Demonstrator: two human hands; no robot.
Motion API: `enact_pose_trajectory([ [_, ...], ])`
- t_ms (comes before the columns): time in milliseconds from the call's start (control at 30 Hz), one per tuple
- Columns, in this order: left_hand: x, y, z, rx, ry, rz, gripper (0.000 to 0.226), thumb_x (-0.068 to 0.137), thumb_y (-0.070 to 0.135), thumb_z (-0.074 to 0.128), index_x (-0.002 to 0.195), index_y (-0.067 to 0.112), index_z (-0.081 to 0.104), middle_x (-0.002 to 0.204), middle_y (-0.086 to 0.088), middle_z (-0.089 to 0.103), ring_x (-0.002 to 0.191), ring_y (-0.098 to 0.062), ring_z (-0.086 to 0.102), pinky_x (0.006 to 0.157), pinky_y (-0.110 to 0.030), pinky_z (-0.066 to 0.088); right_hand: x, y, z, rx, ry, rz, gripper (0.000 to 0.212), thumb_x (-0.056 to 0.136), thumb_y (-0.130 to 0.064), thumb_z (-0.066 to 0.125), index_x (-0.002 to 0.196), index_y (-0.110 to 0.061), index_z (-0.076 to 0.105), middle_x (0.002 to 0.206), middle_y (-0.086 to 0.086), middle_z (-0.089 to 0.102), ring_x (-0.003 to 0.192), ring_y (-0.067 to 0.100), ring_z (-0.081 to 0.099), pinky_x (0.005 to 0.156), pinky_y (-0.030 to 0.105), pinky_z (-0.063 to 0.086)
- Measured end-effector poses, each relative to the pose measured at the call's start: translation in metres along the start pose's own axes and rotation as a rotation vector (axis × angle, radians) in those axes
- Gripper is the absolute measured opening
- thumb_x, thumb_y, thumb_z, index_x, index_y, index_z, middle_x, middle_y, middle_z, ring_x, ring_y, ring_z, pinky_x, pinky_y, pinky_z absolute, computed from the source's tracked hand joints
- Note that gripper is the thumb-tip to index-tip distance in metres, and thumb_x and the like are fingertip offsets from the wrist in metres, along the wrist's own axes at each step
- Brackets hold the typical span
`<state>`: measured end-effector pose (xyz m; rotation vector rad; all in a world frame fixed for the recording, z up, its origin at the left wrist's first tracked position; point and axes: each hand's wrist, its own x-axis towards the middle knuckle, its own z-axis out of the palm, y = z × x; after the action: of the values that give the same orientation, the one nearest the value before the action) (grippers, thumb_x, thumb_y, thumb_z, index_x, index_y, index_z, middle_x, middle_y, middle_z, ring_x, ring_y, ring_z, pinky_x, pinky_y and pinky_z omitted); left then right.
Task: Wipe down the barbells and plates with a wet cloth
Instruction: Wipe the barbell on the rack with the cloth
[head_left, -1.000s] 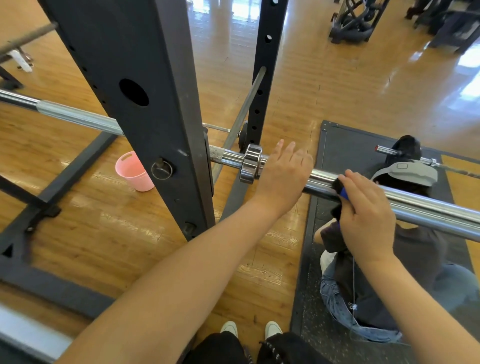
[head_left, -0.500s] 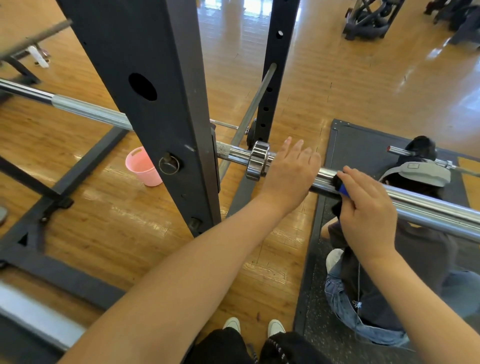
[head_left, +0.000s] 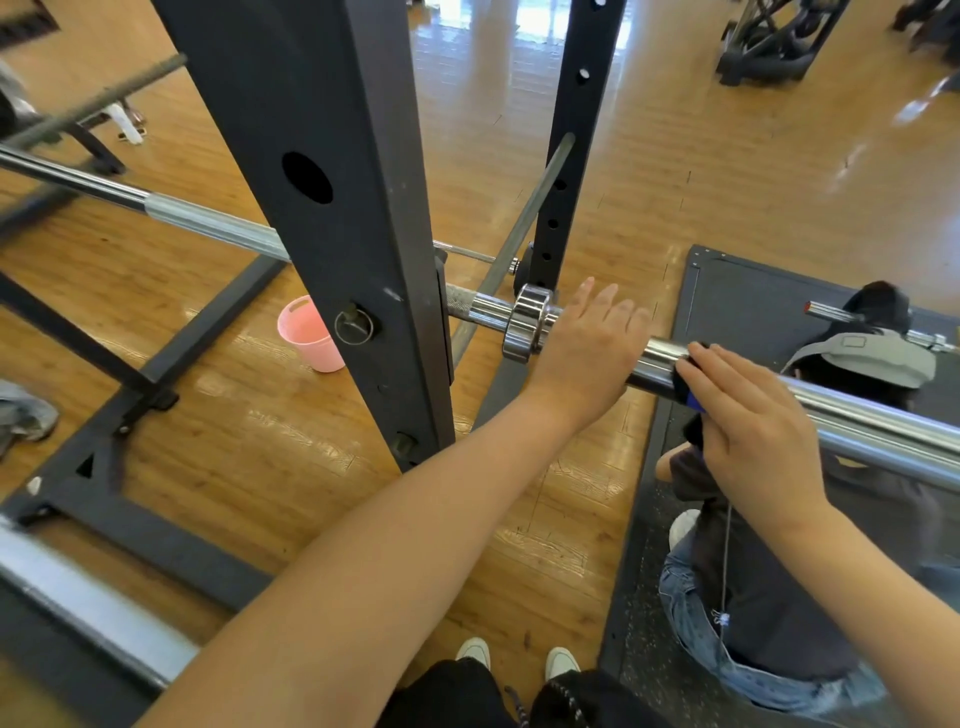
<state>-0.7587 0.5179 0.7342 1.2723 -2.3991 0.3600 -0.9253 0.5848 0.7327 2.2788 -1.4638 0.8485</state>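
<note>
Barbell (head_left: 857, 415) seen racked across dark upright post (head_left: 332, 218), chrome sleeve running right and toward camera, collar (head_left: 527, 322) just right of post. Left hand (head_left: 587, 353) laid on top of sleeve immediately right of collar, fingers straight and slightly spread, palm down, touching bar; grip not closed around anything. Right hand (head_left: 743, 426) placed on sleeve just right of left hand, fingers pressed together and curved over bar, holding dark cloth (head_left: 683, 387) with a blue edge against the chrome; most of cloth hidden under fingers. The two hands near each other, not touching. Thin string (head_left: 724, 566) hanging below right wrist, small knot at lower end. Pink bucket (head_left: 309, 335) standing on wooden floor (head_left: 675, 156) left of post, beyond rack base. Black mat (head_left: 737, 296) on floor under right part of bar; second person (head_left: 779, 597) crouched there, in jeans and dark top, partly hidden by bar and right forearm. Own white shoes (head_left: 519, 657) visible at bottom edge. No plates visible on sleeve.
</note>
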Motion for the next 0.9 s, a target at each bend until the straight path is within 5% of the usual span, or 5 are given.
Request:
enact_pose_trajectory([
  [367,0.003,0.003,-0.003,-0.029,-0.018,-0.006,0.05,0.058,0.019,0.086,0.101,0.007,0.064,0.1,-0.009,0.069,0.11,-0.031,0.06,0.105,-0.046,0.036,-0.002,0.015,-0.008,0.083,-0.042,-0.104,0.04,0.082,-0.005,0.04,0.111,0.003,0.066,0.116,0.019,0.064,0.108,0.038,0.061,0.095,0.046,0.044],
  [533,0.006,0.006,-0.006,-0.033,-0.066,-0.047,0.041,0.064,0.018,0.083,0.099,0.01,0.062,0.098,-0.006,0.069,0.107,-0.029,0.06,0.101,-0.047,0.042,0.002,0.02,-0.014,0.136,-0.102,-0.114,0.047,0.066,0.02,0.068,0.11,0.004,0.067,0.116,0.019,0.064,0.107,0.039,0.061,0.094,0.051,0.045],
  [667,0.004,0.018,-0.009,0.102,-0.088,-0.178,0.03,0.077,0.006,0.067,0.106,0.01,0.059,0.113,-0.008,0.063,0.123,-0.03,0.05,0.11,-0.053,0.026,0.003,0.02,-0.013,0.179,-0.076,-0.11,0.046,0.064,0.02,0.069,0.107,0.004,0.068,0.113,0.02,0.065,0.106,0.039,0.062,0.091,0.053,0.048],
  [900,0.003,0.036,-0.013,0.198,-0.146,-0.344,0.045,0.087,0.003,0.056,0.131,0.007,0.047,0.144,-0.014,0.041,0.141,-0.032,0.025,0.115,-0.047,0.013,-0.003,0.027,-0.017,0.207,-0.032,-0.176,0.051,0.054,0.024,0.072,0.102,0.007,0.069,0.107,0.023,0.067,0.102,0.043,0.063,0.089,0.057,0.046],
])
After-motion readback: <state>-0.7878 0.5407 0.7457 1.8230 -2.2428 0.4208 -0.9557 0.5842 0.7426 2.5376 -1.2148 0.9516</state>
